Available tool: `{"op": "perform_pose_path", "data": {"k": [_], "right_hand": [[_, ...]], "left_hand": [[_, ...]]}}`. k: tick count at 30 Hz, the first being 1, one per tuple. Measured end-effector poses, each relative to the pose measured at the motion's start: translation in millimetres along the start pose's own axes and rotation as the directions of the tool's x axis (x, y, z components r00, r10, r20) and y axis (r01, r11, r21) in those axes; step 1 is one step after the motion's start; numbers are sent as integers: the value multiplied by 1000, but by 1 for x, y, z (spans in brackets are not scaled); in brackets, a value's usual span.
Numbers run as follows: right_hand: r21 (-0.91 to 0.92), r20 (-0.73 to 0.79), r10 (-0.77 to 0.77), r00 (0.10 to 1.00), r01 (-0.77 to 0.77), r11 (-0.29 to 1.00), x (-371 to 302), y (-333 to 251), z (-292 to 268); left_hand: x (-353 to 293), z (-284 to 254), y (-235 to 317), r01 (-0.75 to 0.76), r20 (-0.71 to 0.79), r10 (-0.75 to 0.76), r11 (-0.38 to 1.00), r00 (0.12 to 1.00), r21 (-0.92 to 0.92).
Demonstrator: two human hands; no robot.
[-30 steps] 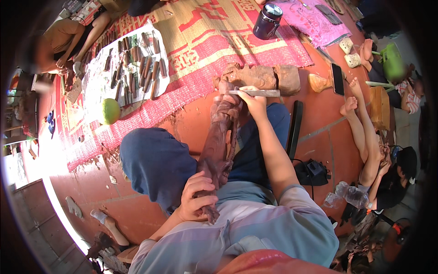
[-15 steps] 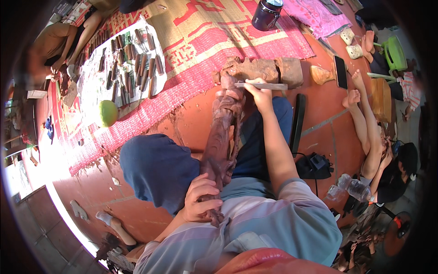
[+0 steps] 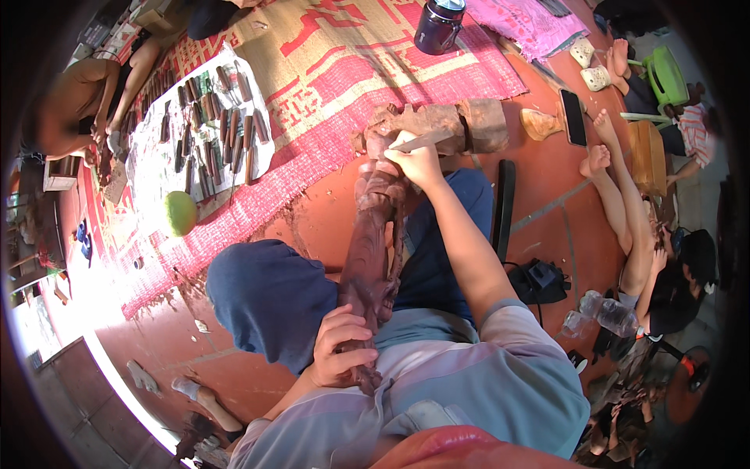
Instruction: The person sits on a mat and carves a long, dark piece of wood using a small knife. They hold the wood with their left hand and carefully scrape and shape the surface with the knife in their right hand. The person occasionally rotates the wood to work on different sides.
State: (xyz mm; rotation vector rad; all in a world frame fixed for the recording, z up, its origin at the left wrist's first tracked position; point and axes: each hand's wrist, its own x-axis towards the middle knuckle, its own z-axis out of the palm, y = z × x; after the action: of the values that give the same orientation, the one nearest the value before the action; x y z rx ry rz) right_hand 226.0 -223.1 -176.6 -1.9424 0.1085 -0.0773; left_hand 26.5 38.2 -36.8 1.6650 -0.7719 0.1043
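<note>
A long reddish-brown wood carving (image 3: 364,262) lies across my lap, its lower end close to my shirt. My left hand (image 3: 341,348) is wrapped round that lower end. At the far end, my right hand (image 3: 418,166) pinches a thin, pale, flat stick-like tool (image 3: 426,140) against the carving's top; its exact kind is unclear. The far end rests by a rough brown wood block (image 3: 486,127) on the floor.
Many dark-handled carving tools (image 3: 226,129) lie on a white sheet at left, near a green round fruit (image 3: 180,213). A dark mug (image 3: 439,27) stands on the red-and-yellow mat (image 3: 336,47). A phone (image 3: 573,117) lies at right. Other people sit on both sides.
My right hand has shifted slightly left and down along the carving's far end, and the tool has tilted. My left hand keeps its hold. The whole view has shifted slightly.
</note>
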Motion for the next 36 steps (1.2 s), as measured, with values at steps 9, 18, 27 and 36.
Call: {"op": "perform_pose_path", "data": {"k": [9, 18, 27, 36], "right_hand": [[17, -182, -42, 982, 46, 999, -13, 16, 7], [148, -190, 0, 982, 28, 989, -9, 28, 5], [351, -251, 133, 959, -38, 936, -10, 48, 9], [756, -123, 464, 877, -219, 617, -8, 39, -5]], "left_hand": [[-3, 1, 0, -9, -19, 9, 999, 1000, 31], [0, 5, -4, -22, -36, 24, 997, 999, 68], [0, 3, -3, -35, -13, 35, 999, 999, 26], [1, 3, -1, -17, -27, 18, 1000, 999, 22]]}}
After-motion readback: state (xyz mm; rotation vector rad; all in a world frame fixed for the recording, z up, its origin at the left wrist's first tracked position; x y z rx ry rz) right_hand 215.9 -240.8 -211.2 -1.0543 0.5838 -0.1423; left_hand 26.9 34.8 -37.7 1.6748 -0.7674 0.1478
